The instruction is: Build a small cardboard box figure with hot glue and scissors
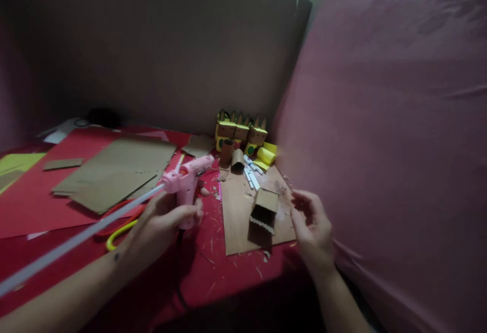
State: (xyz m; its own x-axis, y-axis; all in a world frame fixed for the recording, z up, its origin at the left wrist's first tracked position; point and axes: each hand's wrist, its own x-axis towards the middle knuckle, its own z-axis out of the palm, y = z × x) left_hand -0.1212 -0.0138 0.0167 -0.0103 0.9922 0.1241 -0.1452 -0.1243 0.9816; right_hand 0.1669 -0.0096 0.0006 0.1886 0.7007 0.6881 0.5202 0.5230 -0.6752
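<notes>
My left hand (163, 216) is wrapped round the handle of a pink hot glue gun (186, 180), its nozzle pointing away and to the right. A long, pale glue stick (87, 231) runs out of its back end over my forearm. My right hand (314, 221) is closed in a pinch at the right edge of a cardboard sheet (238, 226); a small, blurred piece seems to stick out from the fingertips. Between my hands, a small open-ended cardboard box (266, 201) stands on that sheet, a corrugated edge showing at its front.
Yellow-and-cardboard figures (241, 130) stand against the wall, with cardboard tubes (238, 160), white sticks (251, 175) and folded yellow paper (266, 155) before them. Left lie cardboard pieces (122, 165) on red paper (23, 211) and scissors with red-and-yellow handles (119, 234). A pink wall (388, 145) rises on the right.
</notes>
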